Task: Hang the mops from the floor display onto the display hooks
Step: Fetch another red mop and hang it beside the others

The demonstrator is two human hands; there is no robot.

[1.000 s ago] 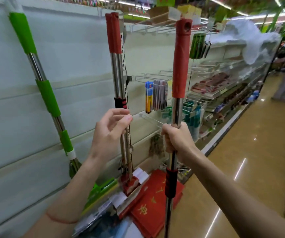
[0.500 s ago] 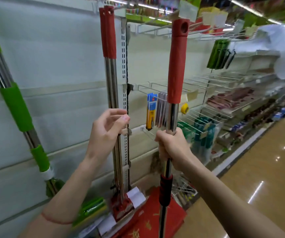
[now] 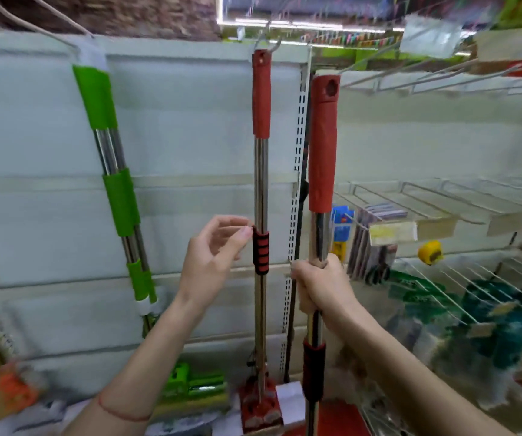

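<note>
Right hand (image 3: 321, 287) fists the steel shaft of the red-grip mop (image 3: 322, 143), upright just right of the hung red mop (image 3: 261, 92), eyelet up for a hook (image 3: 267, 39). Left hand (image 3: 212, 259) spread, fingertips brushing hung mop, prob. steadying it.

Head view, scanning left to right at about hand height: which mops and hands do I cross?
green-handled mop → left hand, open beside the pole → hanging red-handled mop → right hand gripping the second red-handled mop → yellow tape roll on the wire shelf.
</note>
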